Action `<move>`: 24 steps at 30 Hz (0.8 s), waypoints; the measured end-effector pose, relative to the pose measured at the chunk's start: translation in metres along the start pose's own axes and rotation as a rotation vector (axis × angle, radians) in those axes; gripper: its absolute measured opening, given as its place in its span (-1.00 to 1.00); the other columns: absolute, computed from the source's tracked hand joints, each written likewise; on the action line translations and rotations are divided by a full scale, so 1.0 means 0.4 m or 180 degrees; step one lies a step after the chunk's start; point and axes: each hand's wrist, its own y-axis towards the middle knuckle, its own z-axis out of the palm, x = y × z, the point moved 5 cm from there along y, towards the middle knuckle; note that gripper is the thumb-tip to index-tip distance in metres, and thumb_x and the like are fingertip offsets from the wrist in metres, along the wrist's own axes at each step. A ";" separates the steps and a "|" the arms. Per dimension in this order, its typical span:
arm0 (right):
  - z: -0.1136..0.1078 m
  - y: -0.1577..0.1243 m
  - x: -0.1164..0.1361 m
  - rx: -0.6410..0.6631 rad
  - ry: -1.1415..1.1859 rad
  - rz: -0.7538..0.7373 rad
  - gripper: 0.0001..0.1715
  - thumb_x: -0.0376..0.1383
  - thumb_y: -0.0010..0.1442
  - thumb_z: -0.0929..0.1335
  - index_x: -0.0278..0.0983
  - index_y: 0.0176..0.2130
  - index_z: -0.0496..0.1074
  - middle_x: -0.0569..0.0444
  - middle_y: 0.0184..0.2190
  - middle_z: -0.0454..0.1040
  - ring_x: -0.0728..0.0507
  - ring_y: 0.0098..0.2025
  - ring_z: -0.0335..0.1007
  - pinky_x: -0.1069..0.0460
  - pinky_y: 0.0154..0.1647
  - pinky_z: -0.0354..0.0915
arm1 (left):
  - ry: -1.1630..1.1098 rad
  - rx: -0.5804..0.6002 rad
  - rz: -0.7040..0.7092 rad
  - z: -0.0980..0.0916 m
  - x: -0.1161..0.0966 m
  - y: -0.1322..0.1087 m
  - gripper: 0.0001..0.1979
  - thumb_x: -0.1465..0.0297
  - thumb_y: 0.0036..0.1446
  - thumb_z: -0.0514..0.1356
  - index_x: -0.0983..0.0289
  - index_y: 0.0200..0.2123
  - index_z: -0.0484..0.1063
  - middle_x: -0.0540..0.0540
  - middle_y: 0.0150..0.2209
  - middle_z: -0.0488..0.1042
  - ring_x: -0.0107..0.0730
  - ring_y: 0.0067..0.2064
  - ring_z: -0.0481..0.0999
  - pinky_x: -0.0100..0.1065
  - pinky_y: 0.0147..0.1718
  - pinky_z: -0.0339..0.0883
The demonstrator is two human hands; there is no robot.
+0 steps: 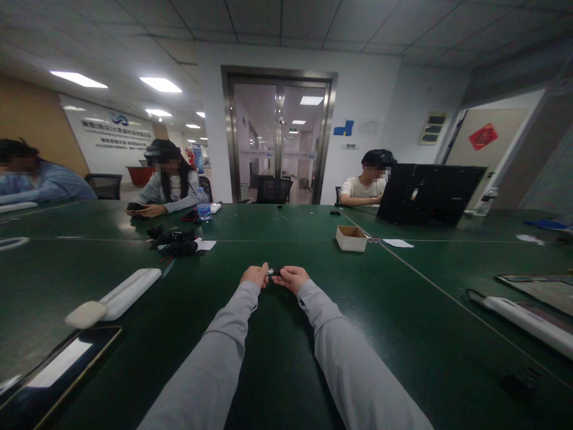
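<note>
Both my arms, in grey sleeves, reach out over the green table (286, 340). Between my hands is a small dark object with a shiny metal part (270, 272) at its left; its exact kind is too small to tell. My left hand (256, 275) pinches the metal end between thumb and fingers. My right hand (292, 278) is closed around the dark end (277, 272). The fingers cover much of the object, and the two hands are almost touching.
Beyond my hands stand a small open cardboard box (351, 239), a heap of black items (174, 242) and a water bottle (203, 205). A phone (67, 373) and white power strip (129, 292) lie left. A black monitor (430, 194) stands right. Several people sit around the table.
</note>
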 end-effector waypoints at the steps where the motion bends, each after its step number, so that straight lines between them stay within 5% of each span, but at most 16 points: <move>1: 0.000 0.000 0.000 -0.0001 0.0009 -0.0001 -0.90 -0.48 -0.07 0.36 -0.46 -0.50 0.30 -0.04 -0.54 0.42 -0.11 -0.46 0.44 0.06 -0.41 0.40 | 0.0002 -0.0019 0.0001 -0.001 -0.001 -0.001 -0.50 0.10 -0.04 -0.11 0.26 -0.82 0.26 0.00 -0.82 0.27 -0.46 -0.70 0.26 -0.41 -0.58 0.09; 12: -0.011 0.014 -0.011 0.0029 -0.0073 -0.0020 -0.89 -0.46 -0.08 0.37 -0.44 -0.48 0.31 -0.02 -0.54 0.43 -0.09 -0.46 0.44 0.10 -0.48 0.38 | -0.0132 -0.0454 0.0248 -0.008 -0.007 -0.016 -0.52 0.04 -0.09 -0.05 0.27 -0.76 0.30 0.00 -0.79 0.28 -0.48 -0.66 0.27 -0.44 -0.56 0.10; 24: -0.013 0.013 -0.005 0.0012 -0.0034 -0.0027 -0.91 -0.46 -0.07 0.36 -0.44 -0.48 0.33 -0.03 -0.57 0.43 -0.09 -0.48 0.44 0.10 -0.49 0.38 | -0.0846 -0.0389 0.0446 0.010 0.008 0.003 -0.66 0.11 -0.15 0.07 0.28 -0.60 0.35 -0.02 -0.63 0.39 -0.52 -0.59 0.32 -0.49 -0.58 0.17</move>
